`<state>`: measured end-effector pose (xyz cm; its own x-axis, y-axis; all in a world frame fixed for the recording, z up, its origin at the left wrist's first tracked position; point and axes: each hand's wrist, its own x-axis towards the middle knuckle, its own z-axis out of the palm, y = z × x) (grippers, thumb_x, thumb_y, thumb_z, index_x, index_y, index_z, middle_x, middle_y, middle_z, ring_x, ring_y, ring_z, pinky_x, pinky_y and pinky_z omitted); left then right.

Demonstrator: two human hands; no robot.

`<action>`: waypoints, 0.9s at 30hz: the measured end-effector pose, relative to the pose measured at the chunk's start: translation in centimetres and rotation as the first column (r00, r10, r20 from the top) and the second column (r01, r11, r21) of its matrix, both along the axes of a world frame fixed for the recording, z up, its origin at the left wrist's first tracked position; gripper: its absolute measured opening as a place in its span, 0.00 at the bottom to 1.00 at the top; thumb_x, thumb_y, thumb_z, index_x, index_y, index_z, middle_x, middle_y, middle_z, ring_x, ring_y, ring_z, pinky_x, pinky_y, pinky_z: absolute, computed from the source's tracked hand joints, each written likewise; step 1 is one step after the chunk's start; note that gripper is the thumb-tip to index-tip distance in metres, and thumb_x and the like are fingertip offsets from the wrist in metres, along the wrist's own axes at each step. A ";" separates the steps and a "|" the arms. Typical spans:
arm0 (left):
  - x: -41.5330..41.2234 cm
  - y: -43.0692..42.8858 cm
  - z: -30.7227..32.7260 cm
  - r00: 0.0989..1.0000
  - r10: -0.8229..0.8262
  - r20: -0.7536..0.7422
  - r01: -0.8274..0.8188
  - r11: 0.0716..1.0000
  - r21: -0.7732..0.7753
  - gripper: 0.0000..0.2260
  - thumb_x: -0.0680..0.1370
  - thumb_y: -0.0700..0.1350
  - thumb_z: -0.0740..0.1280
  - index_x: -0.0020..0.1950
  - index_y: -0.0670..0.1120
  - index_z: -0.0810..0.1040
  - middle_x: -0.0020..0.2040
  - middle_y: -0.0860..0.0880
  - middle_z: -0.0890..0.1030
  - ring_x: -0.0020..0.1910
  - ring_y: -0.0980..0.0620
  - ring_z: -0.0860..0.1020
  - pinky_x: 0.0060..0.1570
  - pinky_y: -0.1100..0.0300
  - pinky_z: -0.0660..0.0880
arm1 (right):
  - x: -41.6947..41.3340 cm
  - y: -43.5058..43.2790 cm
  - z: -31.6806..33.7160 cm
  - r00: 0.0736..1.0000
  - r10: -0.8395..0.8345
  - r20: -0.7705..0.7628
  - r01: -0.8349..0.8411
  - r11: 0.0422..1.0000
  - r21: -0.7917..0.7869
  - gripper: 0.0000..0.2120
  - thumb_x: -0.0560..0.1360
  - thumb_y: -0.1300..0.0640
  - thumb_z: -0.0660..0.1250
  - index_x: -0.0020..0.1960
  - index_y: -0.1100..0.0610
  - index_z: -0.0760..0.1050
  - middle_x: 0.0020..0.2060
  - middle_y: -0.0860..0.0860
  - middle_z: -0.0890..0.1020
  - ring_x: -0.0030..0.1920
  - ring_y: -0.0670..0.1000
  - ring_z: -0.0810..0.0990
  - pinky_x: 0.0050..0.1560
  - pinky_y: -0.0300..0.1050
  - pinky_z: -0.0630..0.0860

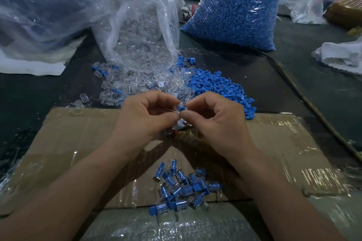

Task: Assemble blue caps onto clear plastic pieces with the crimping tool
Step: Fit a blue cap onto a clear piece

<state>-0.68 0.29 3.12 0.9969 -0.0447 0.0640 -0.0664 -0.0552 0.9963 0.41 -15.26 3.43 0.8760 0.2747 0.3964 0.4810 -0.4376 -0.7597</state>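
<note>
My left hand (145, 117) and my right hand (213, 121) meet above the cardboard, fingertips together. Between them sits a clear plastic piece with a blue cap (181, 108): my left thumb and fingers pinch the clear piece, my right ones pinch the blue cap. Just below the fingertips a small metal tool (176, 130) with a red spot shows, mostly hidden by my hands. A pile of assembled blue-and-clear pieces (182, 186) lies on the cardboard near me. Loose clear pieces (117, 84) and loose blue caps (217, 86) lie beyond my hands.
An open bag of clear pieces (141, 31) stands behind the loose piles. A full bag of blue caps (235, 8) stands at the back right. A flattened, taped cardboard sheet (78, 135) covers the dark table. A white cloth (340, 55) lies far right.
</note>
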 end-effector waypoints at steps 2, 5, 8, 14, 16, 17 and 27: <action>0.0 0.1 0.0 0.999 -0.025 -0.021 0.024 0.999 -0.043 0.11 0.61 0.41 0.71 0.42 0.45 0.80 0.38 0.45 0.83 0.38 0.49 0.82 0.38 0.62 0.80 | 0.1 -0.2 0.2 1.000 0.009 0.001 -0.009 1.000 0.010 0.11 0.67 0.57 0.72 0.44 0.45 0.74 0.38 0.41 0.78 0.41 0.41 0.78 0.42 0.32 0.75; 0.1 0.2 0.1 0.995 -0.077 -0.069 0.067 0.989 -0.132 0.11 0.61 0.39 0.70 0.42 0.42 0.77 0.36 0.46 0.83 0.36 0.50 0.82 0.36 0.63 0.79 | 0.2 -0.2 0.2 0.998 0.069 0.016 -0.069 0.997 0.037 0.13 0.67 0.54 0.70 0.51 0.49 0.77 0.45 0.39 0.77 0.47 0.41 0.78 0.47 0.35 0.76; 0.2 0.2 0.2 0.988 -0.109 -0.110 0.087 0.979 -0.186 0.09 0.61 0.38 0.69 0.40 0.41 0.76 0.32 0.47 0.82 0.31 0.52 0.81 0.32 0.64 0.78 | 0.2 -0.1 -0.3 0.994 0.104 0.023 -0.106 0.991 0.083 0.14 0.67 0.57 0.71 0.52 0.54 0.78 0.44 0.44 0.80 0.47 0.42 0.80 0.48 0.35 0.77; 0.2 0.1 0.3 0.987 -0.083 -0.138 0.050 0.973 -0.226 0.08 0.60 0.37 0.69 0.37 0.39 0.76 0.29 0.46 0.80 0.27 0.52 0.79 0.29 0.65 0.77 | 0.5 -0.3 -0.4 0.993 0.114 0.044 -0.114 0.993 0.005 0.17 0.66 0.59 0.73 0.53 0.54 0.77 0.45 0.44 0.81 0.48 0.42 0.80 0.52 0.37 0.76; 0.3 0.1 0.3 0.983 -0.073 -0.166 0.033 0.972 -0.231 0.08 0.59 0.38 0.69 0.36 0.40 0.77 0.29 0.46 0.80 0.27 0.52 0.79 0.28 0.64 0.77 | 0.5 -0.4 -0.4 0.990 0.133 0.040 -0.132 0.991 -0.022 0.18 0.66 0.60 0.73 0.55 0.53 0.76 0.46 0.43 0.80 0.49 0.41 0.80 0.53 0.36 0.75; 0.3 0.1 0.3 0.982 -0.070 -0.174 0.031 0.975 -0.218 0.07 0.58 0.39 0.69 0.35 0.41 0.77 0.29 0.45 0.81 0.27 0.51 0.79 0.28 0.63 0.78 | 0.6 -0.5 -0.4 0.990 0.136 0.045 -0.135 0.991 -0.024 0.18 0.66 0.61 0.73 0.55 0.53 0.76 0.45 0.44 0.80 0.48 0.41 0.80 0.52 0.35 0.75; 0.1 0.1 0.5 0.962 -0.146 -0.230 0.048 0.922 -0.384 0.04 0.60 0.35 0.68 0.33 0.39 0.78 0.31 0.43 0.80 0.29 0.50 0.81 0.28 0.65 0.77 | 0.6 -0.7 -0.7 0.980 0.096 0.173 -0.093 0.995 -0.025 0.15 0.67 0.62 0.71 0.53 0.55 0.77 0.43 0.45 0.81 0.45 0.43 0.81 0.47 0.35 0.78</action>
<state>-0.54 0.37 3.61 0.9744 -0.1635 -0.1545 0.2001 0.3160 0.9274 1.06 -15.99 2.78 0.7638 0.3609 0.5351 0.6450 -0.3960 -0.6536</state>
